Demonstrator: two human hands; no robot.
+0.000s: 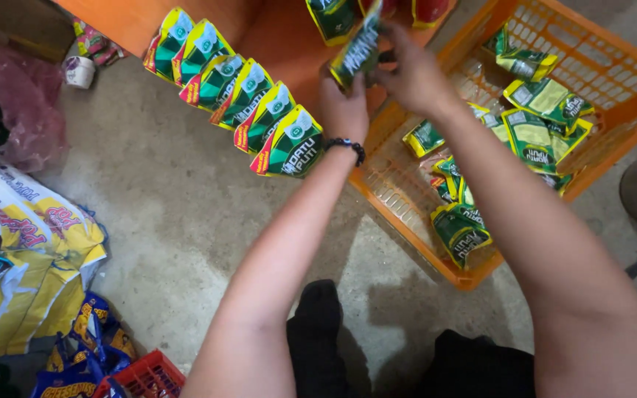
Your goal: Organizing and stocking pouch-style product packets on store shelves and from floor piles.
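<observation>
A: What are the two hands on?

B: Both are up at the top of the view, over the orange surface [274, 37]. The left hand [344, 107], with a dark bead bracelet [348, 146] at the wrist, has its fingers closed round the lower end of a green and yellow foil sachet [357, 48]. The right hand [414, 74] pinches the same sachet from the other side, fingers pressed together on it.

A: So where exactly is that sachet?

B: Held in the air between the hands, tilted, just above the near edge of the orange surface and beside the left rim of the orange plastic crate [613, 140].

A: What is in the crate?

B: A loose heap of matching green and yellow sachets [536, 136], lying every way, mostly along the near wall and the middle.

A: And to the left?

B: A row of the same sachets [241, 92], overlapping like tiles, runs slantwise down the edge of the orange surface. On the concrete floor [186, 221], at the left edge, lie large yellow and white snack bags [31, 243]; a small red basket [145, 377] sits at the bottom edge, with blue snack packets [86, 346] touching it.
</observation>
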